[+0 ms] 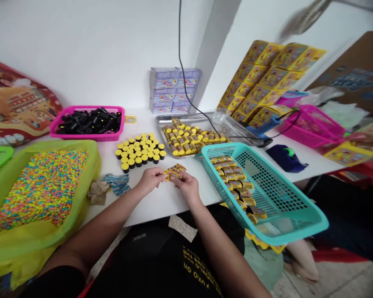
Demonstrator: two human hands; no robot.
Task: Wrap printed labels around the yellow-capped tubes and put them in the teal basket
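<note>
The person's left hand [151,180] and right hand [188,188] are pinching small yellow printed labels [176,168] between them above the white table [161,205]. Yellow-topped black canisters [138,159] are standing just beyond, while a teal basket [313,225] to the right is holding rows of label-wrapped canisters [236,176].

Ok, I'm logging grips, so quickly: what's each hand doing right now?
Left hand: closed, fingertips pinching the left edge of the yellow printed labels.
Right hand: closed, holding the same labels between thumb and fingers.
</note>
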